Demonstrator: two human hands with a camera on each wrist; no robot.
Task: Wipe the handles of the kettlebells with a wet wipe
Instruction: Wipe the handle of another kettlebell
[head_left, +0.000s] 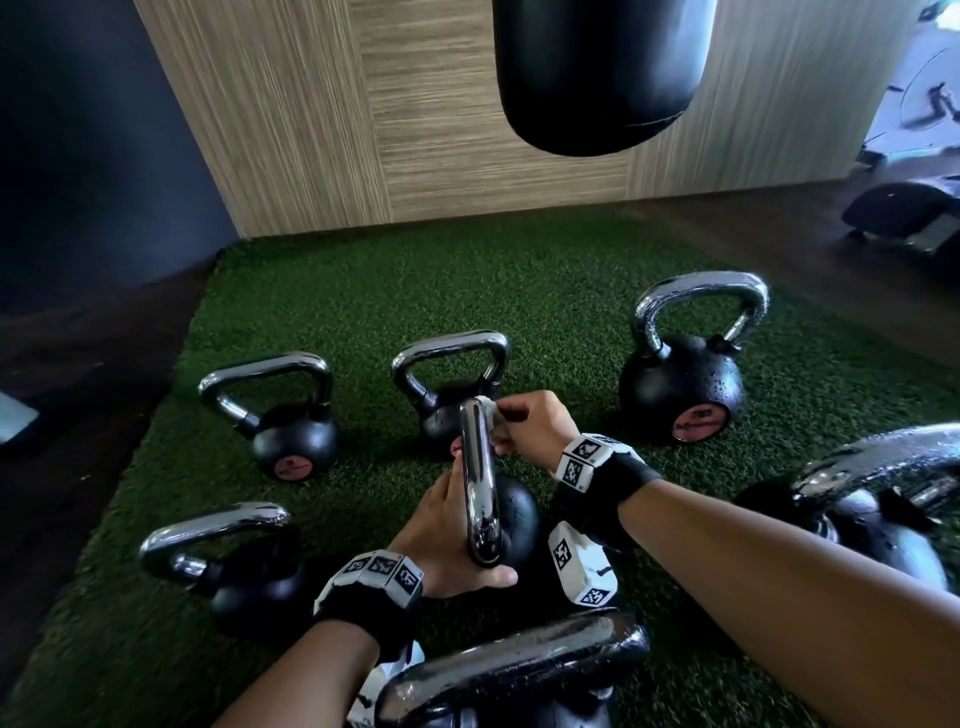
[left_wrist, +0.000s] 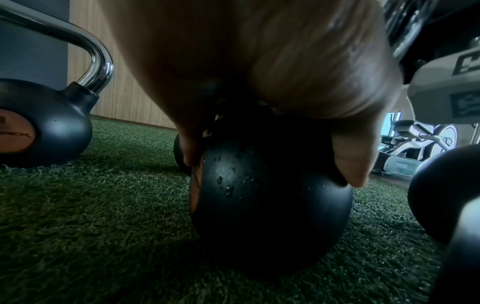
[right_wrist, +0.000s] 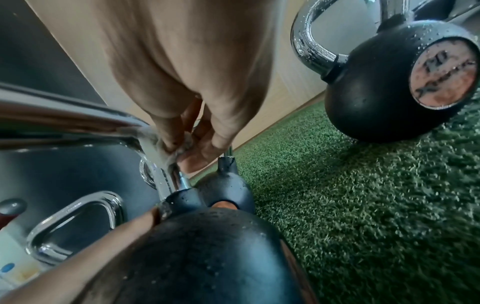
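A black kettlebell (head_left: 514, 512) stands mid-mat on the green turf, its chrome handle (head_left: 477, 483) running toward me. My left hand (head_left: 449, 532) grips it at the near end, thumb curled under the handle; in the left wrist view the hand wraps over the wet black ball (left_wrist: 267, 195). My right hand (head_left: 527, 426) pinches a crumpled white wet wipe (head_left: 487, 408) against the far end of the handle. The right wrist view shows the wipe (right_wrist: 163, 144) wrapped on the handle's (right_wrist: 78, 121) bend, with the fingers (right_wrist: 200, 152) closed on it.
Several more chrome-handled kettlebells ring the held one: far left (head_left: 293, 434), far middle (head_left: 449, 371), far right (head_left: 683, 382), near left (head_left: 244, 571), nearest (head_left: 519, 670), right (head_left: 883, 504). A black punch bag (head_left: 597, 73) hangs ahead before a wooden wall. Gym machines (head_left: 914, 208) stand at right.
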